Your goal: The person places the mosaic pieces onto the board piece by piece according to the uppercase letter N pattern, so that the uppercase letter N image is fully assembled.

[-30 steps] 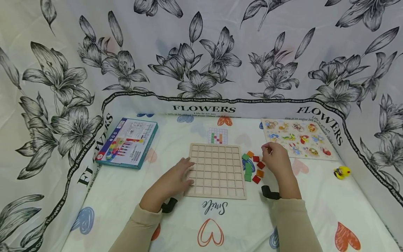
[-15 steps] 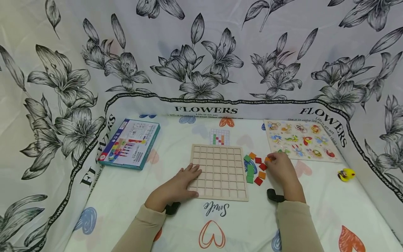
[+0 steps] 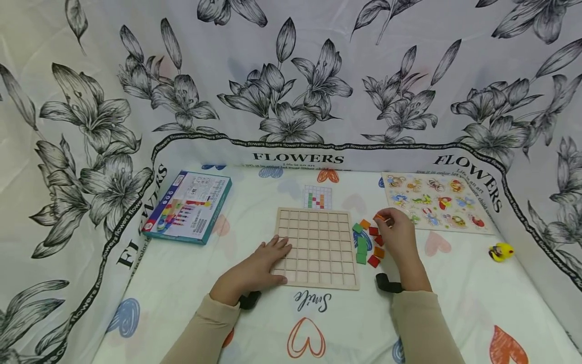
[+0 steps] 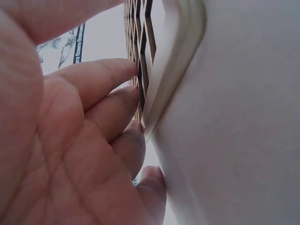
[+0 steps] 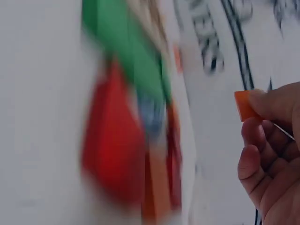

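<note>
My right hand [image 3: 398, 230] pinches an orange square tile [image 5: 244, 106] between thumb and fingers, just right of the loose tiles. Those tiles lie on the cloth beside the board: green ones [image 3: 361, 245], red ones [image 3: 374, 261] and orange ones [image 3: 379, 252]. A square wooden grid board [image 3: 318, 247] lies in the middle, its cells bare. On its left edge rests my left hand [image 3: 261, 263], fingers spread and fairly straight. In the left wrist view the fingertips [image 4: 129, 68] meet the board's side. Behind the board lies a small pattern card [image 3: 318, 197] with coloured squares.
A flat teal-edged box [image 3: 188, 207] lies at the left. At the back right is an animal picture board [image 3: 436, 202], with a small yellow duck toy [image 3: 500, 252] in front of it. Flower-printed curtains [image 3: 291, 76] close off the back and sides.
My right hand has reached down beside the tiles, taken an orange tile, and now moves slightly up and left with it. My left hand has slid further onto the board's left edge.
</note>
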### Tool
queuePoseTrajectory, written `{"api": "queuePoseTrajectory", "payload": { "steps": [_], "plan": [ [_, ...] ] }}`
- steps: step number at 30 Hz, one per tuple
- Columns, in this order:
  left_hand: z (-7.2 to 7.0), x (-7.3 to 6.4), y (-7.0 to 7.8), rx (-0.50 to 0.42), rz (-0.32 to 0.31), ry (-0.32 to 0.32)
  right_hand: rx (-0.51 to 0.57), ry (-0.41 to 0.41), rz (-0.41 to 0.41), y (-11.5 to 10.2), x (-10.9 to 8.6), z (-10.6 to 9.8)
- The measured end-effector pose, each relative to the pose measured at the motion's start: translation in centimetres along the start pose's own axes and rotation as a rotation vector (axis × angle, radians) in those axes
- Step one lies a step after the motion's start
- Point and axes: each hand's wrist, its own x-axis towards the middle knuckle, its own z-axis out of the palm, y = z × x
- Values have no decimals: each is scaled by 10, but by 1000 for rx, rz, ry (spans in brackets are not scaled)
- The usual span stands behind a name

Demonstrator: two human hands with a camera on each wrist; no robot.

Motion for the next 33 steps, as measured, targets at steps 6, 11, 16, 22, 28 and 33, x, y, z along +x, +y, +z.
{"api": "queuePoseTrajectory", "payload": {
  "steps": [6,11,16,22,28,33],
  "plan": [
    [-1,2,3,4,11,-15,14,-149,-201,-41,-3,34],
    [0,3,1,15,1,-13,-59,-257,-205,-55,2,59],
    [1,3,0,34,-13,-8,-38,-295,-183,-57,2,71],
    [0,2,2,25,-17,-3,-20,-317,-153,-57,-4,75],
    [1,1,1,33,-10,-1,-42,-321,-166,-55,-5,76],
    [1,1,1,28,-8,3,-78,-330,-182,-55,-4,74]
  ]
}}
